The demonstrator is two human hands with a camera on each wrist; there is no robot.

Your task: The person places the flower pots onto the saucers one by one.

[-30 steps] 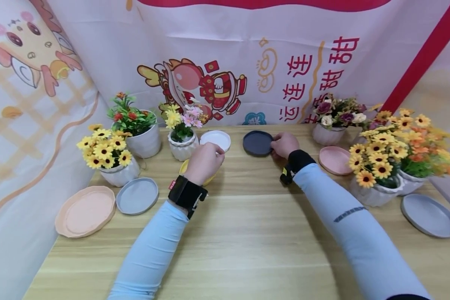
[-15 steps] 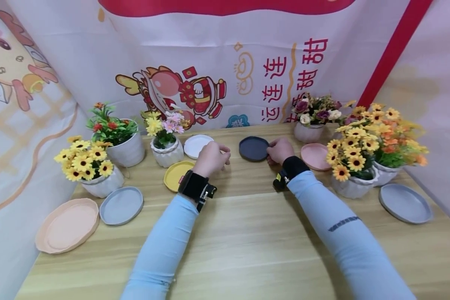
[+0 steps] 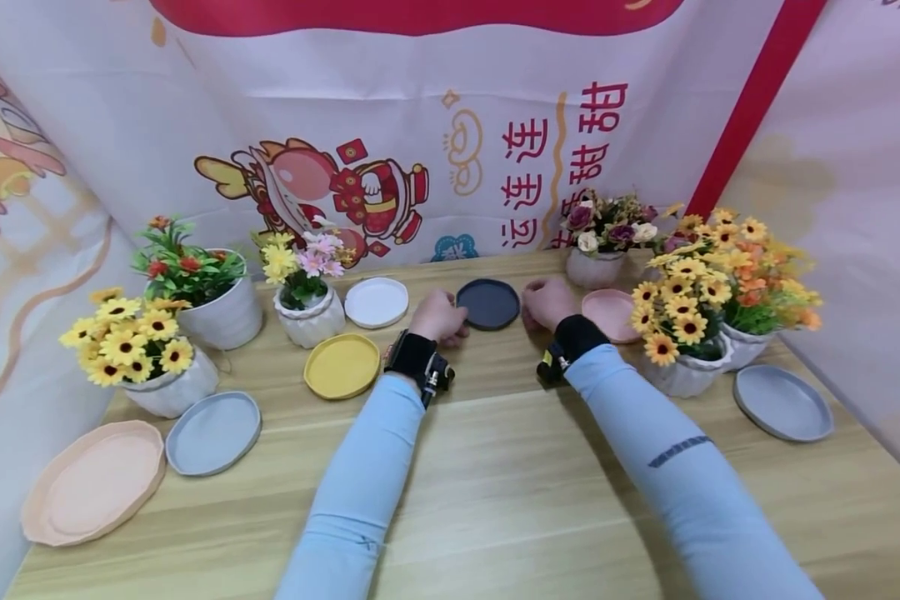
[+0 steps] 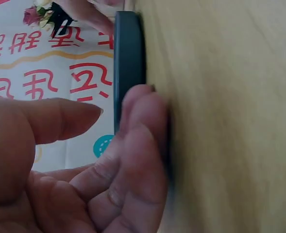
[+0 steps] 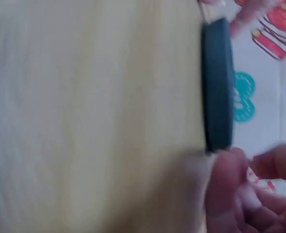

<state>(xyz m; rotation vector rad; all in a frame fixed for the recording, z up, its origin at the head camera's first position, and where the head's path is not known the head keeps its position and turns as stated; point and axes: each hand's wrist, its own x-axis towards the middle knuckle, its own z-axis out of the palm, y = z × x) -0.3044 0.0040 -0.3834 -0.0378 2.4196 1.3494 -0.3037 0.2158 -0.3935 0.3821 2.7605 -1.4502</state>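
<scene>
A dark grey round plate point(image 3: 488, 303) lies flat near the table's back edge, between my two hands. My left hand point(image 3: 439, 317) is at its left side. In the left wrist view the fingertips point(image 4: 142, 104) are at the rim of the dark plate point(image 4: 128, 58), and the thumb stands apart from it. At the plate's right side is my right hand point(image 3: 547, 303). Its fingertips point(image 5: 226, 167) are by the lower end of the plate point(image 5: 218, 87) in the right wrist view, with the thumb away from the rim; whether they touch I cannot tell.
Left of the hands lie a white plate point(image 3: 376, 302), a yellow plate point(image 3: 342, 367), a blue-grey plate point(image 3: 213, 433) and a large peach plate point(image 3: 93, 483). A pink plate point(image 3: 610, 314) and another blue-grey plate point(image 3: 783, 403) lie right. Potted flowers point(image 3: 307, 321) stand on both sides.
My left hand has moved right from beside the white and yellow plates to the dark plate. My right hand, earlier at the plate's rim, now shows a small gap from it. The head view has shifted.
</scene>
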